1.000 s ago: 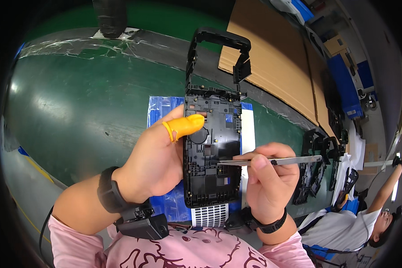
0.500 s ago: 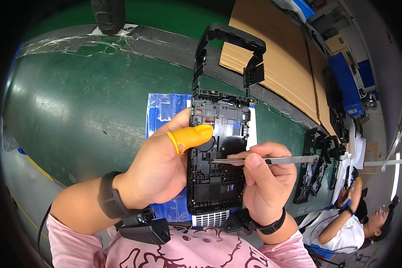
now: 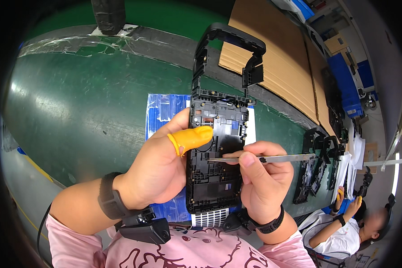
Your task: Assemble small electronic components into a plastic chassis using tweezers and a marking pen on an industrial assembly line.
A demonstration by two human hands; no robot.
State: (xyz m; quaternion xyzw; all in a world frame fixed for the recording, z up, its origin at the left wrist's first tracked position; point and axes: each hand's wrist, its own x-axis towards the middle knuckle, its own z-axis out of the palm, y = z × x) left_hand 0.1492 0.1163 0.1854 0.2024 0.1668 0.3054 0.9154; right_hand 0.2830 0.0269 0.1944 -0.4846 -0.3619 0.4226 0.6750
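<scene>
My left hand [image 3: 158, 161] grips the left edge of a black plastic device housing [image 3: 214, 192]. A yellow finger cot [image 3: 190, 137] covers its thumb, which presses on the housing's inner face; the other fingers are mostly hidden behind. The housing stands lengthwise, an open frame at its far end and a ribbed, compartmented body nearer me. My right hand [image 3: 265, 178] pinches a pair of metal tweezers [image 3: 286, 158] between thumb and fingers. Their tips point left and lie over the middle of the housing's body. Whether the tips hold anything is too small to tell.
Under the housing lies a blue plastic sheet [image 3: 158, 111] on the green table [image 3: 85, 107]. Brown cardboard [image 3: 281, 62] covers the far right. More black housings [image 3: 307, 174] lie along the right edge. A co-worker [image 3: 339, 234] in white sits at lower right, handling a black part.
My right hand and the tweezers have shifted slightly left. My left hand stays nearly in place with the housing. The co-worker's hands now hold up a black part.
</scene>
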